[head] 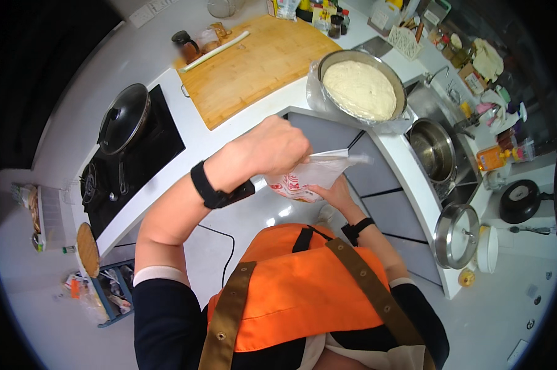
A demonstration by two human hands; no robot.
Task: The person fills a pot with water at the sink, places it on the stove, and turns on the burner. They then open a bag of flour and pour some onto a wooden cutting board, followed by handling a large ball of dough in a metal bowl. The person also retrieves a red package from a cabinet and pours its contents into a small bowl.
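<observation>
Before my body is a white plastic bag with red printing (pixel 290 179). My left hand (pixel 276 141) is closed in a fist on its upper edge, knuckles up. A straight white strip (pixel 330 154) runs along that edge, out from under my fist. My right hand (pixel 336 192) holds the bag's lower right side from beneath. What the bag contains is hidden. Just beyond it, on the counter corner, stands a round metal pan (pixel 401 88) filled with pale dough (pixel 361 89). Clear plastic film (pixel 314 88) hangs around the pan.
A wooden board (pixel 255 69) with a leek-like white stalk (pixel 216 51) lies at the back. A lidded pan (pixel 124 119) sits on the black cooktop (pixel 162 138) at left. To the right, a steel pot (pixel 431 150) stands in the sink (pixel 419 101), with a steel lid (pixel 456 236) nearer me.
</observation>
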